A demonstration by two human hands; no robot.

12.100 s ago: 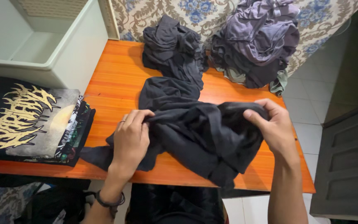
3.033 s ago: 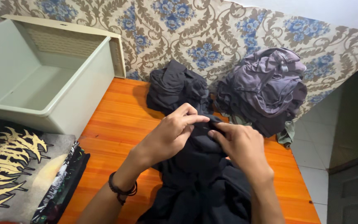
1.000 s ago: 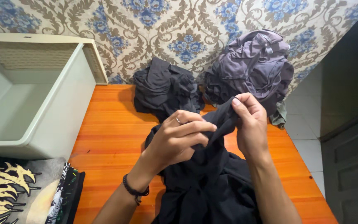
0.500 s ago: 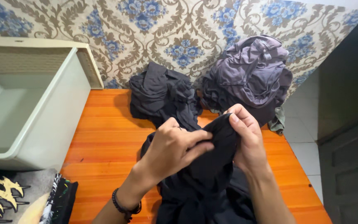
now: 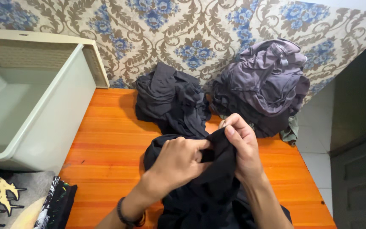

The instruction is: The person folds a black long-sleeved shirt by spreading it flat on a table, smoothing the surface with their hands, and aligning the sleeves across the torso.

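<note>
Both hands work a black garment (image 5: 208, 186) bunched over the near middle of the orange desk (image 5: 106, 144). The left hand (image 5: 178, 159) has its grip clamped on a fold of the cloth, and the right hand (image 5: 240, 146) pinches the raised edge just beside it. Half a second ago the pinched edge stood higher and the hands sat slightly further apart; now they nearly touch. Behind them lie a dark clothes heap (image 5: 170, 101) and a purple-grey heap (image 5: 263, 85) against the patterned wall. A pale green bin (image 5: 43, 110) stands at the left.
</note>
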